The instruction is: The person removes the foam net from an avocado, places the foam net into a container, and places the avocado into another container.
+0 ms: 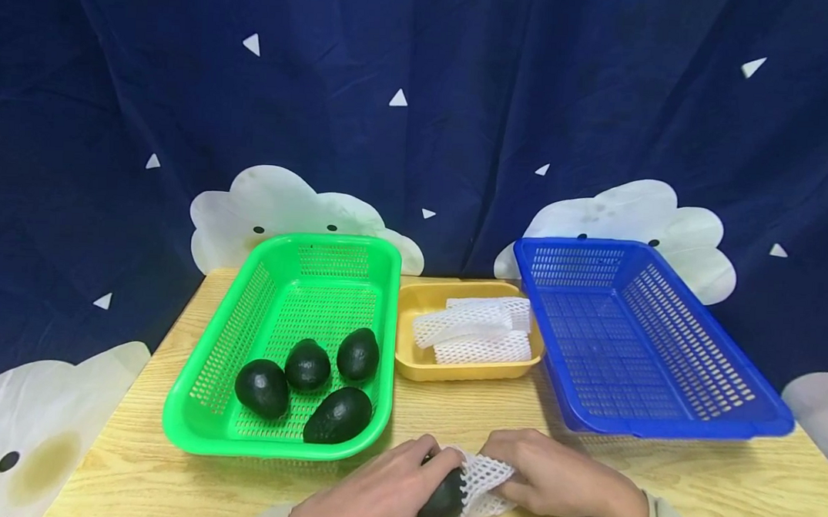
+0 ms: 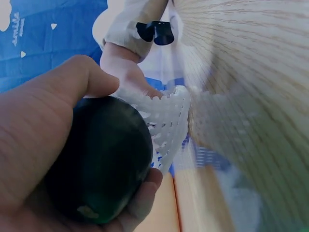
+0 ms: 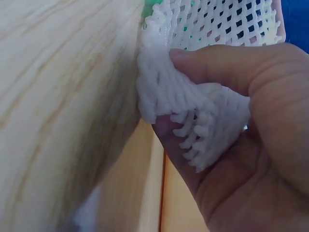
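Near the table's front edge my left hand [image 1: 393,485] grips a dark avocado [image 1: 443,500], thumb and fingers curled round it. In the left wrist view the avocado [image 2: 104,159] fills the palm, its stem scar toward the camera. A white foam net sleeve [image 1: 485,481] meets the avocado's right end, its open edge against the fruit. My right hand [image 1: 550,476] pinches the other end of this sleeve. Up close in the right wrist view, the net [image 3: 193,106] is bunched between thumb and fingers of the right hand [image 3: 270,96].
At left stands a green basket [image 1: 205,334] holding several avocados [image 1: 308,366]. A yellow tray [image 1: 464,372] with white foam nets [image 1: 483,346] sits at the middle back. On the right is a blue basket [image 1: 618,352]. A dark blue curtain [image 1: 461,137] hangs behind.
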